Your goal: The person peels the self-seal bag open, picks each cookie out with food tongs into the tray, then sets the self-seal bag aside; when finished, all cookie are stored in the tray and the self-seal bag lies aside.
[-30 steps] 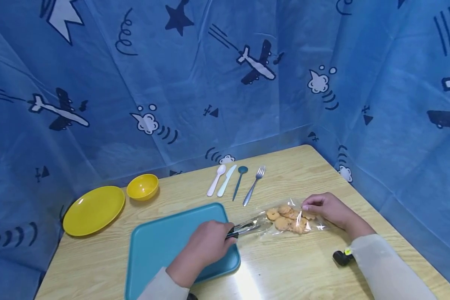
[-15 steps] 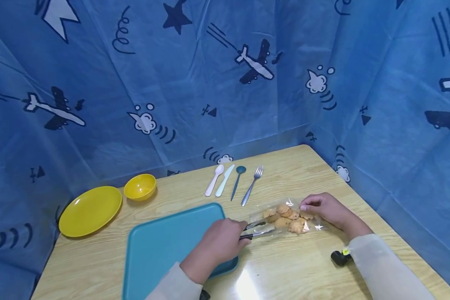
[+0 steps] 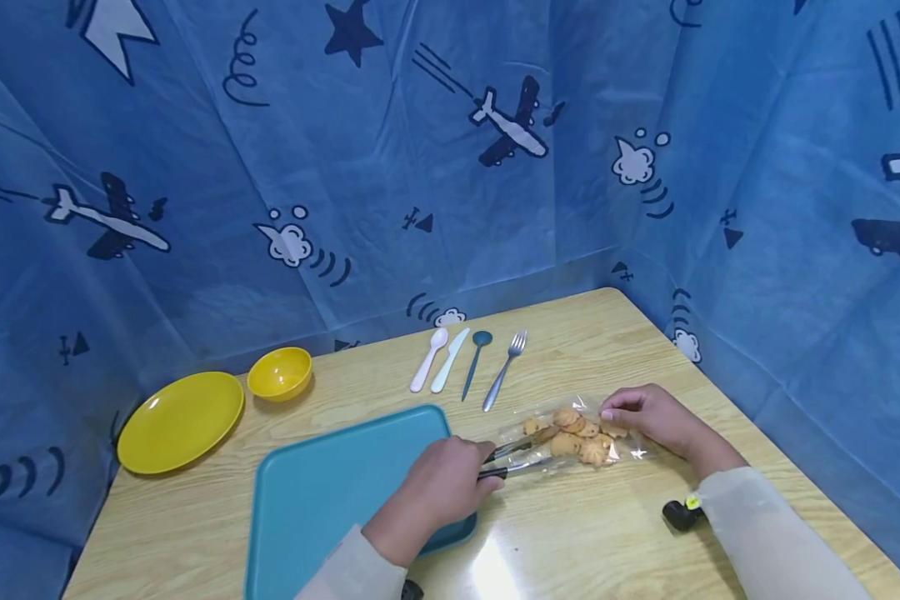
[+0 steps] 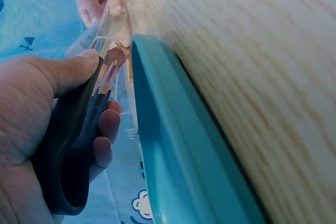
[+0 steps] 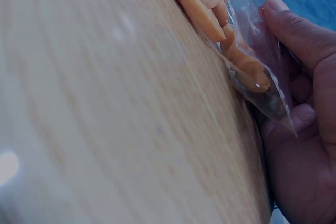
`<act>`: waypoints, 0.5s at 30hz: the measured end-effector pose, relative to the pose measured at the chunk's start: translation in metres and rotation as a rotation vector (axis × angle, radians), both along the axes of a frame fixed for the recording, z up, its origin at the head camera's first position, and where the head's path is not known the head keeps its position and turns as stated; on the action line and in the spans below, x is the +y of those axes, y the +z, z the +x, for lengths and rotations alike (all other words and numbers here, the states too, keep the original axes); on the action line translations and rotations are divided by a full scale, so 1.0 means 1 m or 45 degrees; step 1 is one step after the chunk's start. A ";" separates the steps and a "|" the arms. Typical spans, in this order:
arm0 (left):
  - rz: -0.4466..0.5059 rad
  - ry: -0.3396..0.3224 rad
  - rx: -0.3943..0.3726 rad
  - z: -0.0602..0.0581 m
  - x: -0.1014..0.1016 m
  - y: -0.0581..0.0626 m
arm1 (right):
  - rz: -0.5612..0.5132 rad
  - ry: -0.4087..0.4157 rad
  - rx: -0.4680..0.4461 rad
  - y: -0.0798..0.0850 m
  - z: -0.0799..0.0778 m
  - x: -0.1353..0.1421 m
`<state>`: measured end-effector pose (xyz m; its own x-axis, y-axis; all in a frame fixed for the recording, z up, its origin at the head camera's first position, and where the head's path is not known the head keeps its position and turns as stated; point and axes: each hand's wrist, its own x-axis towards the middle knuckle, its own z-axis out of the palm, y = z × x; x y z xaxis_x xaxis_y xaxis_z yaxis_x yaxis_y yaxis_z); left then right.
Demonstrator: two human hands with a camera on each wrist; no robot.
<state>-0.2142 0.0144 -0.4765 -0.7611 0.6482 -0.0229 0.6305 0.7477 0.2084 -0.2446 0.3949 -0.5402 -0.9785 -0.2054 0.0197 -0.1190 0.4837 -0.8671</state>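
Observation:
My left hand (image 3: 438,487) grips tongs (image 3: 494,473) by their black handles, above the right side of the teal tray (image 3: 307,483). The two arms stand apart, reaching into the near end of a clear plastic bag (image 3: 636,452). Inside the bag lie several golden-brown cookies (image 3: 566,445), and the tongs' tips overlap them. At the bag's far end, my right hand (image 3: 648,418) pinches the plastic between thumb and fingers. In the left wrist view, the thumb presses one handle (image 4: 71,106) while fingers curl round the other. The right wrist view shows cookies (image 5: 247,69) close to the pinched corner.
Behind the tray lie a pink spoon (image 3: 429,360), a pale knife (image 3: 450,360), a dark teal spoon (image 3: 476,365) and a metal fork (image 3: 505,371). A yellow plate (image 3: 182,423) and yellow bowl (image 3: 281,375) stand back left. Blue curtains (image 3: 390,167) border the wooden table (image 3: 570,533).
My left hand has moved right, carrying the tongs deeper into the bag, and their arms have spread apart. The right hand keeps its pinch in nearly the same place.

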 end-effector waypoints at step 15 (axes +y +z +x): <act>0.032 0.025 -0.015 0.001 -0.009 0.001 | -0.012 -0.009 -0.018 0.002 0.001 -0.001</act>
